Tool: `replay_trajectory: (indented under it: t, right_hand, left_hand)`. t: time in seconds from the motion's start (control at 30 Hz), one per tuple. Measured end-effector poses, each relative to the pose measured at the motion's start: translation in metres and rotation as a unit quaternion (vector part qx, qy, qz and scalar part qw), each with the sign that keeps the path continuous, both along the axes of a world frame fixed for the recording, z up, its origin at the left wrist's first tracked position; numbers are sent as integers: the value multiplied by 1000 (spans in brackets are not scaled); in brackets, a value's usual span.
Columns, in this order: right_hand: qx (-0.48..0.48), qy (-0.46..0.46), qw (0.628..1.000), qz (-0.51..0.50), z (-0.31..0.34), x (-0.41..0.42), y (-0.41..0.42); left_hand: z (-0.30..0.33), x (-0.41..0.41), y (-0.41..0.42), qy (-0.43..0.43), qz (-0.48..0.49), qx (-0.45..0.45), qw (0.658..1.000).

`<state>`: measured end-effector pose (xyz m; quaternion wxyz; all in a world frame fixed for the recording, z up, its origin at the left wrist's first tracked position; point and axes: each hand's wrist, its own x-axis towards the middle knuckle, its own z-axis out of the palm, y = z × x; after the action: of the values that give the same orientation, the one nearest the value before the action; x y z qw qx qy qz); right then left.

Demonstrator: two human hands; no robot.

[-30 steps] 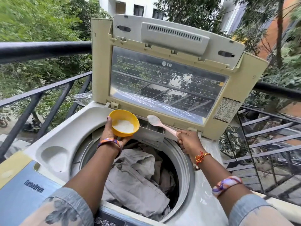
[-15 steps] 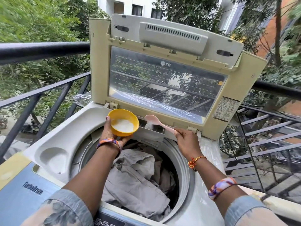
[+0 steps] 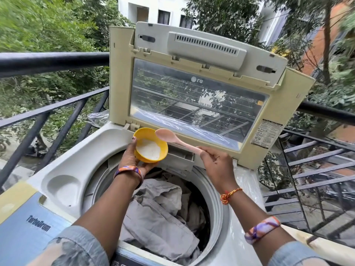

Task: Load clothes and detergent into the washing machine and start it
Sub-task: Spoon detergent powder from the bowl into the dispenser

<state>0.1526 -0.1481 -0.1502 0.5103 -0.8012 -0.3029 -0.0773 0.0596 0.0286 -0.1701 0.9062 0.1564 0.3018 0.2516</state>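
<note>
Both hands full: left hand [image 3: 134, 158] cupping bowl [image 3: 150, 145], right hand [image 3: 215, 160] pinching spoon [image 3: 172, 140], now emptied, over bowl rim

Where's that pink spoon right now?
The right hand holds the pink spoon, its bowl above the yellow bowl's right rim, before the open lid.

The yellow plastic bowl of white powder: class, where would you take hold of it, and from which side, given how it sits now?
Grip the yellow plastic bowl under its rounded base and by its near-left rim, coming from below and the left, as the left hand does. It tilts toward the camera with white detergent powder inside, and the pink plastic spoon held by the right hand crosses the right rim.
</note>
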Motion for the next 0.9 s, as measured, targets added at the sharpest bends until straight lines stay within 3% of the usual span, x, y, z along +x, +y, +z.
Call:
replay_trajectory:
  t: [0.17, 0.27, 0.47, 0.6, 0.7, 0.83, 0.9]
  right_hand:
    - [-152, -244, 958, -4, 1, -11, 9]
    - [-173, -346, 922, -12, -1, -15, 12]
    - [-116, -333, 936, 1, 1, -15, 13]
    - [-140, -364, 920, 50, 3, -20, 18]
    - [-127, -346, 928, 56, 2, -22, 19]
    - [-186, -405, 891, 88, 2, -28, 18]
    - [-172, -395, 900, 72, 6, -25, 19]
  left_hand:
    - [-2, -1, 2, -20, -30, 36, 999]
    - [-5, -2, 5, -28, -51, 54, 997]
    - [-5, -1, 6, -61, -62, 45, 995]
    - [-2, -3, 4, -110, -104, 43, 988]
    - [0, -4, 3, -106, -106, 33, 988]
    - [-5, 0, 6, -98, -77, 0, 992]
    - [-6, -1, 7, -99, -81, 6, 992]
